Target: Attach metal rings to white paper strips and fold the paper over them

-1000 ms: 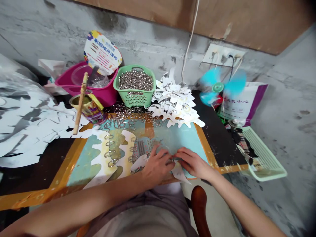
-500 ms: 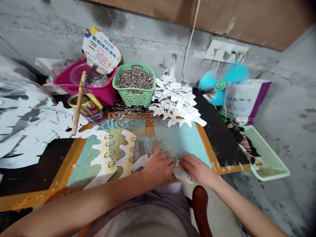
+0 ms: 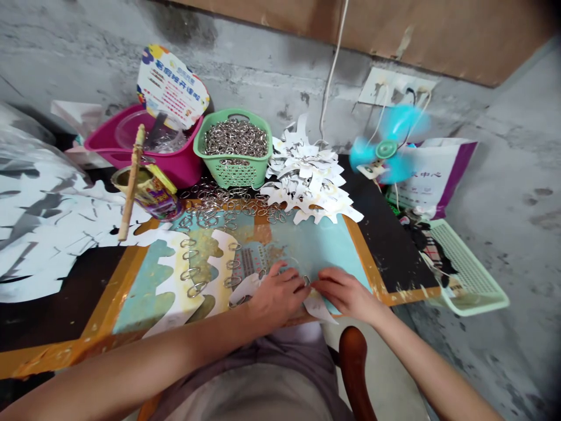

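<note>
A white cut-out paper strip (image 3: 319, 309) lies at the near edge of the table, partly hidden under my hands. My left hand (image 3: 280, 295) is closed on it, with fingers bent and pressed down. My right hand (image 3: 344, 292) pinches the strip's upper edge close to the left fingertips. A metal ring (image 3: 306, 280) sits between the two hands. To the left lie two more scalloped strips, one outer (image 3: 177, 275) and one inner (image 3: 223, 263), with metal rings along their right edges. Yellowish smears mark the paper.
Loose rings (image 3: 214, 204) lie behind the strips, before a green basket (image 3: 234, 172) full of rings. A tin (image 3: 153, 196) with a stick (image 3: 131, 187) stands left, near a magenta basket (image 3: 182, 166). Finished-looking paper pieces (image 3: 311, 175) are piled behind; a blue fan (image 3: 385, 149) spins right.
My right hand's fingers have shifted slightly left, nearer to the left fingertips. My left hand stays on the strip. The whole view has moved a little.
</note>
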Demonstrator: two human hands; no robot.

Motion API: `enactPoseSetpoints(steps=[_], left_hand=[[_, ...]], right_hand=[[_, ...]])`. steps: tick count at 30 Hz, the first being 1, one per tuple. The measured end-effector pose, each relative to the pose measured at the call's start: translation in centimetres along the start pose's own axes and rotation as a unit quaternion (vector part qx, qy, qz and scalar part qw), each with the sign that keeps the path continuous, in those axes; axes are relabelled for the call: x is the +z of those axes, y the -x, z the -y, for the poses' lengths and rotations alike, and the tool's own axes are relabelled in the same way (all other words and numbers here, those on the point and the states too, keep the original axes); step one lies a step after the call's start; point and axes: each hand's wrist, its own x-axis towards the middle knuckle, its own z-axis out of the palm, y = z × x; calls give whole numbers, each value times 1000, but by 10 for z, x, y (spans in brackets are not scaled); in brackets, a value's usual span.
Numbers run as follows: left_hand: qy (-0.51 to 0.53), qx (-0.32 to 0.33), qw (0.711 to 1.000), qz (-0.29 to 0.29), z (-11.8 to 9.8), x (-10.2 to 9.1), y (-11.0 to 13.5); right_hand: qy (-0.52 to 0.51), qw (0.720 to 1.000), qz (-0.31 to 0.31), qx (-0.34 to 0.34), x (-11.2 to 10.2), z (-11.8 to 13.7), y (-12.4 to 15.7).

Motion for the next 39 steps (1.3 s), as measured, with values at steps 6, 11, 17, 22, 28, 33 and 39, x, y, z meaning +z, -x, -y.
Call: enactPoseSetpoints(steps=[6,11,17,22,28,33,39], left_hand=[[5,-5,1000,-3,1,1,2],[3,4,1000,-12,0,-2,1],[-22,21,999,-16,-4,-3,-2],[-57,30,998,6,-5,-3,-5],[-20,31,999,18,-6,-8,-5],[74,16,997,26,6,-25,-3],[60,48,996,52,24,-23,-26]], right_hand=[[64,995,38,-60,1,-1,-7],[156,984,44,-80,4,-1,3],[91,996,15,-20,-6,4,10],[-41,997,-57,26,-3,9,11],[-19,998,-32,57,10,15,7],[-3,998,-31,60,14,17,8],[-7,997,-39,69,16,18,9]])
